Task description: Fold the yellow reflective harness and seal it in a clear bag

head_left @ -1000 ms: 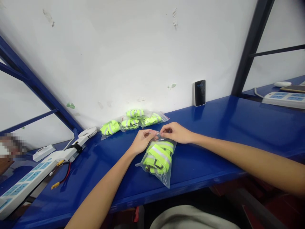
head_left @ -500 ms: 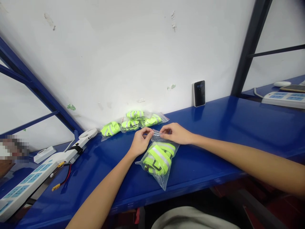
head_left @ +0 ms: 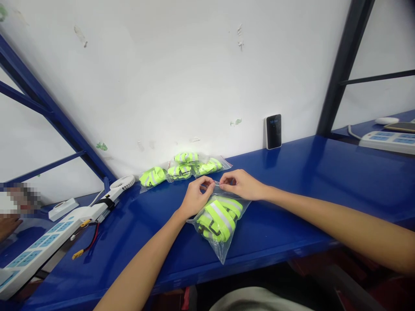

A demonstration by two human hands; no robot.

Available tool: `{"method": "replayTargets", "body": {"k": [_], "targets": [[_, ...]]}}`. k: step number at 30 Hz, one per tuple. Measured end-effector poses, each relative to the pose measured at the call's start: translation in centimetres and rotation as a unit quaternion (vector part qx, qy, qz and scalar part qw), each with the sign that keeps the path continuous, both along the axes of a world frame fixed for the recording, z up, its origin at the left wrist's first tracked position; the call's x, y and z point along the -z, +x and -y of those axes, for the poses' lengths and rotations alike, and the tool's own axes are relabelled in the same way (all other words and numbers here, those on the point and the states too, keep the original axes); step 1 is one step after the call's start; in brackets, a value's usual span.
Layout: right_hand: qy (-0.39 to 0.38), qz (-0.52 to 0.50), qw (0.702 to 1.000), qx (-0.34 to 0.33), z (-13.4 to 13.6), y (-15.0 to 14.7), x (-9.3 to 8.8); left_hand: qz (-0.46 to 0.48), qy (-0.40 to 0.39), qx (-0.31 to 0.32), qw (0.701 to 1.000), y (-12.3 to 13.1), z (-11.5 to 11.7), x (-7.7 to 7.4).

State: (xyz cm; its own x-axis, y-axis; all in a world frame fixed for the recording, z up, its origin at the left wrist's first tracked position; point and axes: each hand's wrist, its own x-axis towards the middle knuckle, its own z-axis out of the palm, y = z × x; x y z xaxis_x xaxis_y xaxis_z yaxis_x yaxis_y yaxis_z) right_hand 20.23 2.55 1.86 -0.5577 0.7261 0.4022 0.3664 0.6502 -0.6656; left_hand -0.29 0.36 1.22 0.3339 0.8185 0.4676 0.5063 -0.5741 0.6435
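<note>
Head view: the left hand point(head_left: 195, 198) and right hand point(head_left: 241, 185) each pinch the top strip of a clear zip bag point(head_left: 220, 220), thumb against forefinger, apparently along its seal. The bag lies flat on the blue shelf point(head_left: 292, 203), which bears the weight of the folded neon-yellow reflective strap point(head_left: 219, 215) inside. 3 filled bags point(head_left: 181, 166) sit against the wall, well apart.

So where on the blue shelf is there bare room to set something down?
Bare blue shelf runs right of the hands, between phone and front edge. Also between power strip and left hand. Crowded: packed bags by the wall, the clear bag under both hands.
</note>
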Motion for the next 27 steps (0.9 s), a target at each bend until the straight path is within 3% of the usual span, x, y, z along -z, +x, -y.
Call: {"method": "replayTargets", "body": {"k": [8,17,27], "targets": [[0.020,-0.006,1.000,-0.003,0.7,-0.3,-0.2,0.015,-0.049,0.052,0.997,-0.1,0.1,0.2],[-0.031,-0.018,0.999,0.001,0.4,-0.6,0.0,0.054,-0.085,0.071,0.992,-0.1,0.1,0.7],[0.003,0.008,1.000,0.015,0.7,-1.1,0.0,0.014,-0.048,0.062,0.997,0.1,0.3,0.3]]}}
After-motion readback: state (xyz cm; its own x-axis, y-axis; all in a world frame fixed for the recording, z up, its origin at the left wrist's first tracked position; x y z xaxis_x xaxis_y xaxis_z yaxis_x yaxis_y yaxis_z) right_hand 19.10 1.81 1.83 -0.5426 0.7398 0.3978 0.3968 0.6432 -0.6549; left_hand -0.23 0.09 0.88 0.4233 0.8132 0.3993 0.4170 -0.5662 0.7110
